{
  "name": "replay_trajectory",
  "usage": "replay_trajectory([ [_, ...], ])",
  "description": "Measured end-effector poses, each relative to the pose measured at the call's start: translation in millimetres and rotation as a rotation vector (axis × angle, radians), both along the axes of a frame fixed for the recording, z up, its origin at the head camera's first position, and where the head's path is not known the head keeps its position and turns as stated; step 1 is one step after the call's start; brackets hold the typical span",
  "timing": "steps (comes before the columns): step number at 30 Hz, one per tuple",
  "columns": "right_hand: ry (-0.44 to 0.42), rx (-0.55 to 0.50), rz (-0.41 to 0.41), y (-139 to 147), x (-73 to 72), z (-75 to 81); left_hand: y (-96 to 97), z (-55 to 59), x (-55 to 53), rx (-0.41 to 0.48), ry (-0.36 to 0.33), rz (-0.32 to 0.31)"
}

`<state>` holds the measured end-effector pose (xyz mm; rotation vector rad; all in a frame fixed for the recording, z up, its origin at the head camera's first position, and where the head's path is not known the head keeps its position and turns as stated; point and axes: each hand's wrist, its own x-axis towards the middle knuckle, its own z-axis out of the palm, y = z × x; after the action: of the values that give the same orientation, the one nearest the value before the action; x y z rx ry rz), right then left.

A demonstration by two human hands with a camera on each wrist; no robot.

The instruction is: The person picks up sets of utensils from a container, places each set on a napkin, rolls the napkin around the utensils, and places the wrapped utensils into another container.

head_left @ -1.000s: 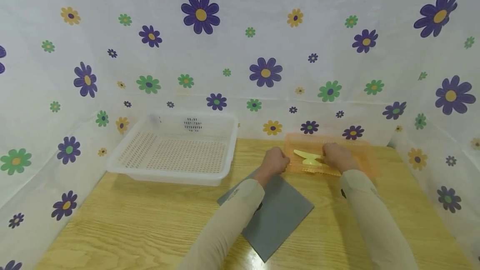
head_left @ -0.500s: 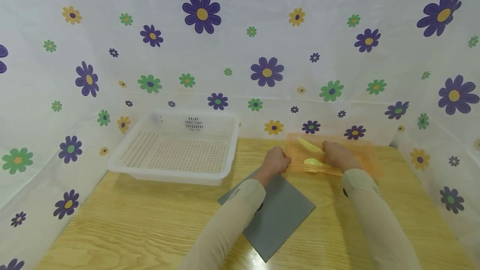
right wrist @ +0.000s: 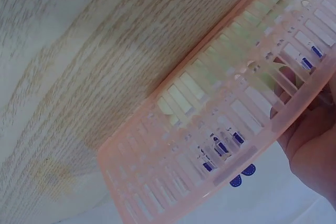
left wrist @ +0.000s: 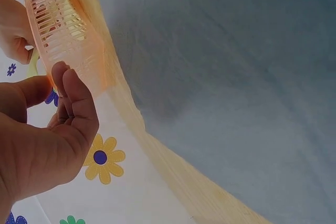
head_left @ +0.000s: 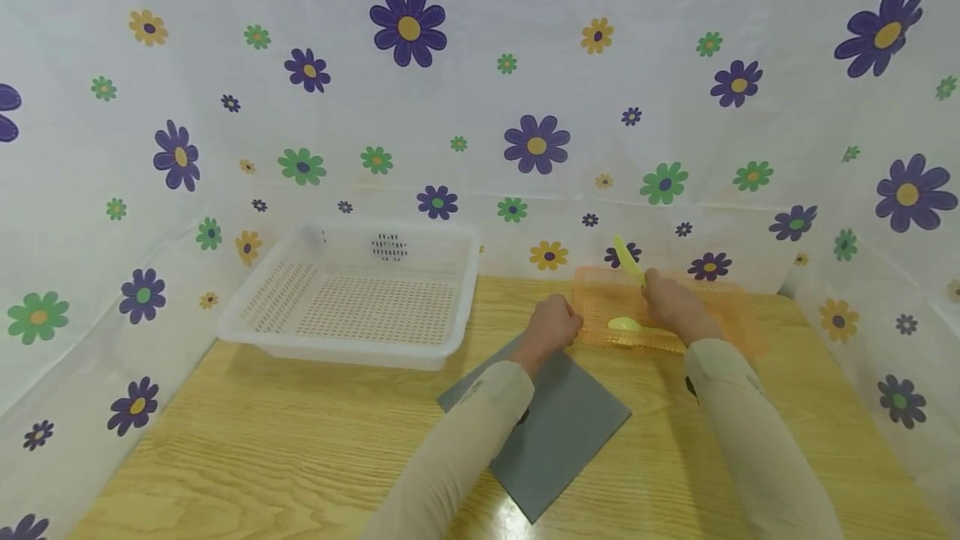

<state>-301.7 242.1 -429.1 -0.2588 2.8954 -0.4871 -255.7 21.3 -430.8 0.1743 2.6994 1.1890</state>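
Observation:
In the head view, my right hand (head_left: 678,307) holds a yellow plastic knife (head_left: 628,259), its blade tilted up above the orange basket (head_left: 597,294). A yellow spoon (head_left: 624,324) lies inside that basket, its handle partly hidden behind the basket's front wall. At the basket's left end, my left hand (head_left: 553,323) pinches the rim between thumb and fingers. The left wrist view shows the thumb and fingertips of the left hand (left wrist: 58,129) at the basket's corner. Through the slotted wall, the right wrist view shows pale yellow pieces and part of my right hand (right wrist: 310,140).
A grey square mat (head_left: 570,423) lies on the wooden table (head_left: 322,440) beneath my left forearm. To the left stands a large white perforated basket (head_left: 352,354). A flower-patterned sheet (head_left: 465,90) encloses the back and both sides.
My right hand has separated the knife from the spoon and swung its blade upward, above the basket. The spoon stays in the basket. My left hand keeps its place at the rim.

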Motion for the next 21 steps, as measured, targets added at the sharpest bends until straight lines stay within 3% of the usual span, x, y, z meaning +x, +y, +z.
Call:
replay_trajectory([
  [9, -0.041, -0.032, -0.044, -5.8, -0.7, 1.0, -1.6, -1.4, 3.3, 0.027, 0.004, -0.002],
  [21, 0.006, -0.146, -0.087, -9.7, 2.2, -4.5, -3.1, -3.2, 7.8, 0.072, 0.058, 0.006],
])
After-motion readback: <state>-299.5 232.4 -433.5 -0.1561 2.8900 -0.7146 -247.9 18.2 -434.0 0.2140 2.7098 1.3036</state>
